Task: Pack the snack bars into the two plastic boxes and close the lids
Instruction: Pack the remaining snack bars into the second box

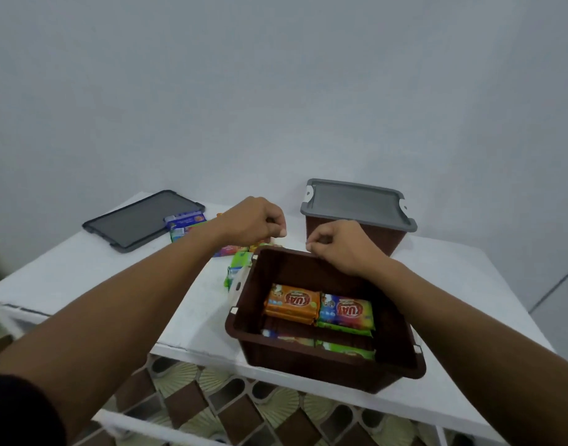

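An open brown plastic box (240,329) stands at the table's front edge with several snack bars in it, among them an orange bar (292,302) and a blue-and-green bar (347,312). Behind it a second brown box (392,241) wears its grey lid (356,202). A loose grey lid (144,218) lies far left. More snack bars (234,251) lie on the table left of the open box, and a blue bar (184,222) lies by the loose lid. My left hand (252,222) hovers curled above the loose bars. My right hand (340,247) is curled over the open box's far rim; neither hand visibly holds anything.
The white table (92,268) stands against a pale wall. Its front edge runs under the open box, which overhangs slightly. Below the edge are a white frame rail (141,426) and a patterned brown-and-green tiled floor (244,407).
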`<action>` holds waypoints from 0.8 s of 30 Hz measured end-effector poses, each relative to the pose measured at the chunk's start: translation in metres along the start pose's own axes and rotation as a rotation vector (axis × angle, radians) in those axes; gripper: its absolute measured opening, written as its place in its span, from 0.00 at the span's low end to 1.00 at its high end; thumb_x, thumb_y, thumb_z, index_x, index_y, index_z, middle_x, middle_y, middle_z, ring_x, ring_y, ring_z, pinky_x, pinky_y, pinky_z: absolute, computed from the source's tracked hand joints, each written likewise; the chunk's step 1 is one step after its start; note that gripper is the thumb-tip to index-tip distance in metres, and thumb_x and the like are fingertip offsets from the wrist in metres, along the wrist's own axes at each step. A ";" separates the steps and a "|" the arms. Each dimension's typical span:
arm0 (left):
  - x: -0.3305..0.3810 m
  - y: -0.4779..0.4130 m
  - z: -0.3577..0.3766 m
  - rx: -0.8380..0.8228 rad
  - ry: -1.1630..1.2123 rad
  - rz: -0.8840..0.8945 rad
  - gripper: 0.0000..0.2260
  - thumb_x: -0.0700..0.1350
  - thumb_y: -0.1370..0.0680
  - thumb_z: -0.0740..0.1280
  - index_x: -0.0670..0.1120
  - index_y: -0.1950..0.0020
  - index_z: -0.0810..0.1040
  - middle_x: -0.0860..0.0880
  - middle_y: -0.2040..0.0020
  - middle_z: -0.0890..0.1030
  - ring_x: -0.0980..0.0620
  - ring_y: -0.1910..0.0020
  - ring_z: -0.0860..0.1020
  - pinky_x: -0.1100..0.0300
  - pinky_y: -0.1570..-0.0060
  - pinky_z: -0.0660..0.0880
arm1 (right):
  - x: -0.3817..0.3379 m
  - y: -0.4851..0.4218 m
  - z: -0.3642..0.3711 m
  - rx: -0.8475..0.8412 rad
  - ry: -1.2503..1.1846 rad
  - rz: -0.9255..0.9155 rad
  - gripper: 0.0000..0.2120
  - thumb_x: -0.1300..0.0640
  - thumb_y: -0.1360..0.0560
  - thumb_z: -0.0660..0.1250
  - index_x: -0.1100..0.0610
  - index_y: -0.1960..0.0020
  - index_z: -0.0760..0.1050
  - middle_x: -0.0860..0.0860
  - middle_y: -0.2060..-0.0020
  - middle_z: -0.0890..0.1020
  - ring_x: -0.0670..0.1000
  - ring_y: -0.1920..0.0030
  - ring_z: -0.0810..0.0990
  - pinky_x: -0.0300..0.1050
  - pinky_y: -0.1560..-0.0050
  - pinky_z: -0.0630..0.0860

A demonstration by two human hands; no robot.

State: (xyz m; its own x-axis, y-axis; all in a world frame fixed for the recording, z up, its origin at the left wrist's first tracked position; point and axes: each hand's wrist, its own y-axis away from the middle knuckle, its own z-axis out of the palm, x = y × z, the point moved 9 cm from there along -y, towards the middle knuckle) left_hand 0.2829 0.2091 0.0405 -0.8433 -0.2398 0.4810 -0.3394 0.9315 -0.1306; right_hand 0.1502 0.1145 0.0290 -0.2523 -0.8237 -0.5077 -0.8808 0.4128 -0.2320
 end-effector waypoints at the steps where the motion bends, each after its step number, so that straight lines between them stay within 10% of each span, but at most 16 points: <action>1: -0.007 -0.001 -0.006 0.002 -0.001 0.000 0.04 0.46 0.21 0.72 0.47 0.52 0.85 0.52 0.58 0.84 0.54 0.59 0.81 0.64 0.62 0.71 | -0.005 -0.007 0.004 -0.004 -0.011 -0.009 0.03 0.55 0.25 0.73 0.53 0.55 0.86 0.44 0.62 0.85 0.43 0.61 0.82 0.36 0.58 0.75; 17: -0.184 -0.030 -0.099 -0.041 0.030 -0.031 0.05 0.45 0.20 0.71 0.48 0.55 0.84 0.54 0.60 0.85 0.59 0.65 0.83 0.55 0.58 0.80 | -0.096 -0.169 0.100 -0.066 0.038 0.037 0.08 0.62 0.24 0.69 0.54 0.52 0.86 0.45 0.62 0.83 0.44 0.64 0.79 0.29 0.65 0.71; 24: -0.251 -0.041 -0.087 -0.165 -0.037 -0.077 0.07 0.38 0.21 0.66 0.45 0.52 0.84 0.54 0.55 0.84 0.52 0.55 0.83 0.62 0.56 0.75 | -0.093 -0.210 0.164 -0.220 0.135 0.158 0.11 0.61 0.26 0.68 0.51 0.49 0.85 0.49 0.51 0.85 0.49 0.54 0.84 0.48 0.48 0.82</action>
State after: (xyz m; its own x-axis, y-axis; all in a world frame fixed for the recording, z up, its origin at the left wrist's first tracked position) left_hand 0.5446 0.2544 0.0008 -0.8333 -0.3197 0.4511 -0.3337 0.9413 0.0506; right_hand 0.4246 0.1681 -0.0111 -0.4308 -0.8064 -0.4050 -0.8884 0.4579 0.0333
